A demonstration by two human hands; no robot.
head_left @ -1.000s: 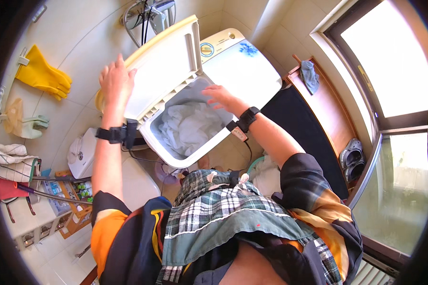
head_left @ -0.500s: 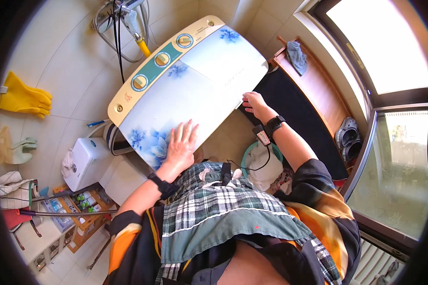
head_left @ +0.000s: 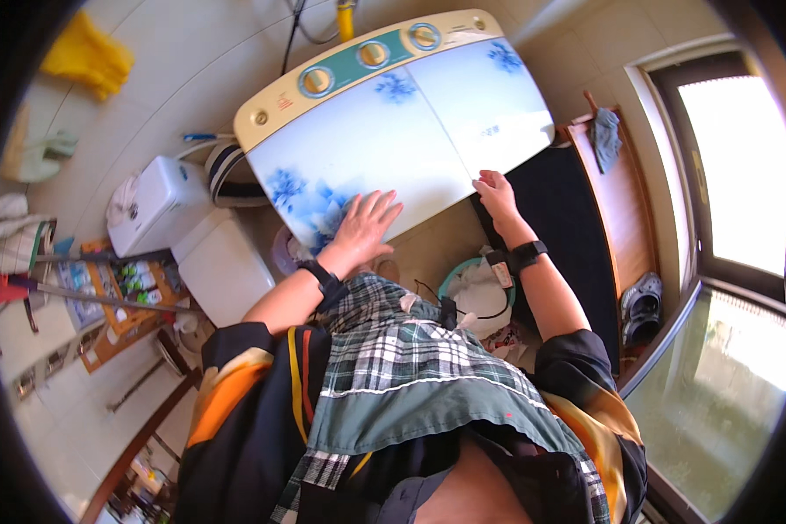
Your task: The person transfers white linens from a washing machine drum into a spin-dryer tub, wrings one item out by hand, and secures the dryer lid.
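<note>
In front of me stands a twin-tub washing machine (head_left: pixel 371 131), with a white lid printed with blue flowers and a cream panel with three knobs. A seam splits the top into a left and a right part, both lying flat. My left hand (head_left: pixel 367 229) rests palm down on the left part near its front edge, fingers spread. At the front edge, beside the seam, my right hand (head_left: pixel 500 205) has its fingers bent together on the lid's rim. Their undersides are hidden.
Below my right forearm sits a teal basin (head_left: pixel 450 284) with white cloth. A dark-covered wooden cabinet (head_left: pixel 624 210) stands right, with a grey cloth (head_left: pixel 605 140) and clogs (head_left: pixel 641 307). A white bin (head_left: pixel 159 205) stands left. Yellow gloves (head_left: pixel 87 54) hang on the wall.
My view has turned, so the machine sits higher and further right in the picture. My right hand's fingers have drawn closer together at the lid's edge; my left hand stays flat on it.
</note>
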